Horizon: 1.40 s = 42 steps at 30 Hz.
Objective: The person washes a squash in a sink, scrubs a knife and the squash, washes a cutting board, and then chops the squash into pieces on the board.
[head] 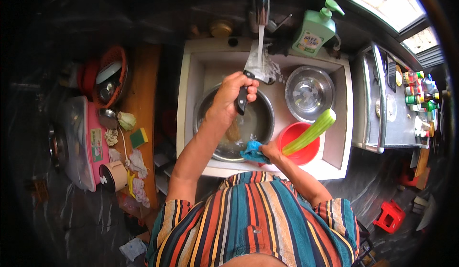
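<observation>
My left hand (229,93) grips the black handle of a kitchen knife with a broad metal blade (254,61). Water from the faucet (262,9) runs down onto the blade. In my right hand (271,152) is a bunched wet blue cloth (252,151), held over the near rim of a large metal basin (198,123). Cloudy water stands in that basin, with a blurred brownish shape (233,132) in it. Right of the cloth, a long green gourd (308,132) leans out of a red plastic basin (303,158). All of this is inside a white sink (337,131).
A smaller metal bowl (310,93) sits at the sink's back right. A green pump bottle (315,32) stands behind it. Rightward is a counter unit (391,123) with several bottles. On the left, a wooden board (145,123) bears a sponge (138,138) and several rags.
</observation>
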### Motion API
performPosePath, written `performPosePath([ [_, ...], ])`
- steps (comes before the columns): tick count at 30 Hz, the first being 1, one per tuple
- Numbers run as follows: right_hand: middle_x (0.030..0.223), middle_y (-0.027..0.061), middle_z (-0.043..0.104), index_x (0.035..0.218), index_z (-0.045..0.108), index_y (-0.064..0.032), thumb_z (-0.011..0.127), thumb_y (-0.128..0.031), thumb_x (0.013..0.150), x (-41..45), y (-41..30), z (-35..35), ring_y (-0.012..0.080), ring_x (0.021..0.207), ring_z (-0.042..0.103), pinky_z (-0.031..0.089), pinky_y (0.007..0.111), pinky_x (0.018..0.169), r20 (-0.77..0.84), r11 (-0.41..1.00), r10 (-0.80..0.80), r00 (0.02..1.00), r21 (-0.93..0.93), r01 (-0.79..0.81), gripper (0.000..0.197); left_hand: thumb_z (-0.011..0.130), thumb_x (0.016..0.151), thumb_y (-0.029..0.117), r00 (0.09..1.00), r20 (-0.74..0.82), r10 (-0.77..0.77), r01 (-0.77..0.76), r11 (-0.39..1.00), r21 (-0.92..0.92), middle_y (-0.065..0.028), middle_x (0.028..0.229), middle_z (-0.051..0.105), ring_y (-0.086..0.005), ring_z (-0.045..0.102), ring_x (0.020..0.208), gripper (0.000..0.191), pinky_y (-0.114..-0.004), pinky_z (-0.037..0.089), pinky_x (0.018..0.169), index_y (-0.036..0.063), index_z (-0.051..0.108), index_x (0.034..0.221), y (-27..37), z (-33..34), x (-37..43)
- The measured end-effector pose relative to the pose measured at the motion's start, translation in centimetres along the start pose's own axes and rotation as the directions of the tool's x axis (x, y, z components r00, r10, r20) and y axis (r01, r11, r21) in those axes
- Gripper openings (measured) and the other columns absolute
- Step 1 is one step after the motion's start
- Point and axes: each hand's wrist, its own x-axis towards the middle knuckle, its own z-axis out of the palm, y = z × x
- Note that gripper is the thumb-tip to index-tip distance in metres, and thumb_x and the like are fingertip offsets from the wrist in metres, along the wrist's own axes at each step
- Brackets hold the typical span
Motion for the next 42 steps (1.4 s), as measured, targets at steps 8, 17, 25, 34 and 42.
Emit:
performPosePath([
  [8,0.077,0.0150,0.056,0.112,0.048,-0.0067,0.058,-0.004,0.071,-14.3,-15.7,-17.0,0.0337,0.061,0.060,0.049,0.042,0.049,-0.102,0.232,-0.971,0.214,-0.602,0.764,0.042,0.049,0.079,-0.005,0.999,-0.052,0.007,-0.008,1.000,-0.026,-0.0142,0.082,0.052,-0.0125,0.049,0.061,0.011,-0.024,0.043,0.046,-0.0016,0.042,0.087,-0.5,-1.8,-0.3],
  [17,0.085,0.0154,0.059,0.131,0.040,-0.0196,0.057,-0.003,0.083,-17.7,-33.9,-23.5,0.0230,0.061,0.062,0.050,0.032,0.048,0.239,-0.228,-0.970,0.036,-0.954,0.197,0.054,0.049,0.078,-0.006,0.986,-0.104,-0.133,0.126,0.989,-0.071,-0.0155,0.080,0.051,-0.0129,0.050,0.058,0.011,-0.023,0.043,0.043,-0.0083,0.044,0.087,-0.5,-2.5,-0.3],
  [25,0.087,0.0124,0.061,0.128,0.043,-0.0227,0.065,-0.003,0.077,-15.5,-30.7,-25.9,0.0226,0.068,0.065,0.053,0.030,0.052,0.104,-0.103,-0.995,-0.008,-0.971,0.217,0.058,0.048,0.079,-0.005,0.990,-0.035,-0.133,0.131,0.990,-0.044,-0.0161,0.080,0.051,-0.0136,0.050,0.058,0.014,-0.023,0.042,0.042,-0.0080,0.040,0.091,-1.0,-1.7,0.6],
  [34,0.083,0.0142,0.057,0.129,0.044,-0.0167,0.056,-0.002,0.073,-13.1,-24.4,-25.5,0.0306,0.067,0.060,0.052,0.038,0.063,-0.205,0.059,-0.973,-0.105,-0.663,0.746,0.059,0.049,0.081,0.000,0.958,0.009,-0.286,0.286,0.958,-0.037,-0.0131,0.076,0.051,-0.0125,0.049,0.056,0.011,-0.023,0.043,0.043,-0.0058,0.041,0.087,-4.7,-2.8,6.2],
  [42,0.094,0.0190,0.051,0.114,0.052,-0.0121,0.057,-0.023,0.083,-3.8,-17.0,-16.2,0.0402,0.087,0.056,0.047,0.047,0.074,-0.302,0.443,-0.884,0.356,-0.303,0.844,0.033,0.048,0.079,-0.003,0.987,0.021,-0.158,0.152,0.974,0.169,-0.0073,0.073,0.049,-0.0107,0.047,0.053,0.014,-0.022,0.040,0.040,0.0030,0.045,0.091,-7.0,-1.2,6.3],
])
